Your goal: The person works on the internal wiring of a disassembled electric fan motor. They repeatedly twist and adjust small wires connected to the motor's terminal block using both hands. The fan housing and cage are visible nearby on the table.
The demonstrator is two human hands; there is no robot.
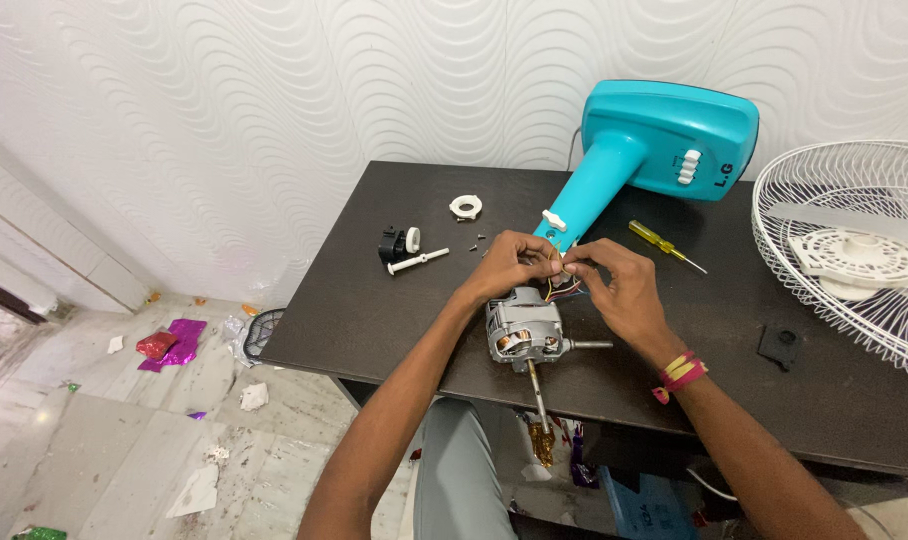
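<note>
both hands, left hand [509, 265] and right hand [614, 285], pinch the thin coloured wires [564, 287] just above the heavy-looking grey metal fan motor [522, 332]; wires look floppy and fragile, so grip near the ends.

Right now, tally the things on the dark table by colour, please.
Teal: 1, fan stand
White: 3, grille, ring, pin
Yellow: 1, screwdriver
Grey: 1, motor
Black: 2, knob piece, flat piece
Total: 8
</note>
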